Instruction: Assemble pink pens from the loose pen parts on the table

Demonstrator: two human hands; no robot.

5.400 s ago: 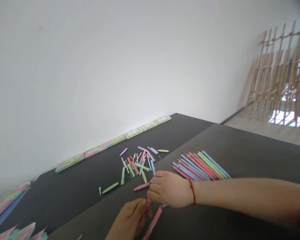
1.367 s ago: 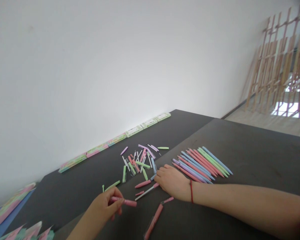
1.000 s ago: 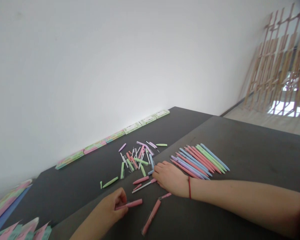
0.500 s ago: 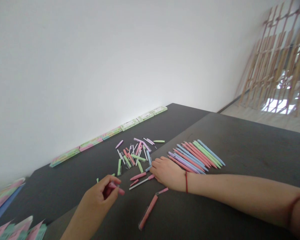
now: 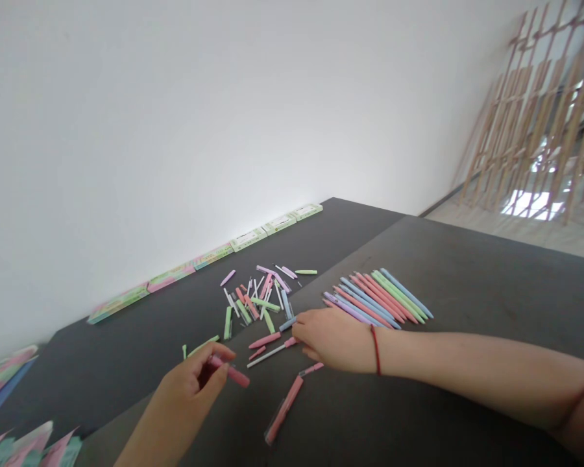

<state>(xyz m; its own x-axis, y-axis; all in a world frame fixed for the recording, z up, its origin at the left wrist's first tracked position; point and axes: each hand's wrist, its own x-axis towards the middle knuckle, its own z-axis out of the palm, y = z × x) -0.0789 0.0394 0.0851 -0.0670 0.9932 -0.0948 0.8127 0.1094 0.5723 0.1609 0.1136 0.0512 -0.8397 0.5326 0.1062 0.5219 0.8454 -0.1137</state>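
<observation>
My left hand (image 5: 194, 383) is closed around a pink pen barrel (image 5: 238, 376), which sticks out past the thumb and forefinger. To its right, my right hand (image 5: 328, 337) is low over the table with fingers curled together; the fingertips are partly hidden, beside the pink end of a part with a white refill (image 5: 267, 355). A pink pen piece (image 5: 265, 340) and a smaller pink piece (image 5: 257, 353) lie between the hands. Closer to me are a pink barrel with a clear clip (image 5: 285, 410) and a short pink piece with a clear end (image 5: 311, 369).
Loose pen parts (image 5: 253, 305) in several colours are scattered beyond my hands. Assembled pens (image 5: 379, 295) lie in a slanted row at right. Flat boxes (image 5: 214, 255) line the wall edge of the dark table (image 5: 477, 285); more packaging (image 5: 34, 447) stands at lower left.
The pink barrel in my left hand now sticks out further from the fingers. My right hand has shifted slightly right and its wrist has turned a little. The view has moved slightly.
</observation>
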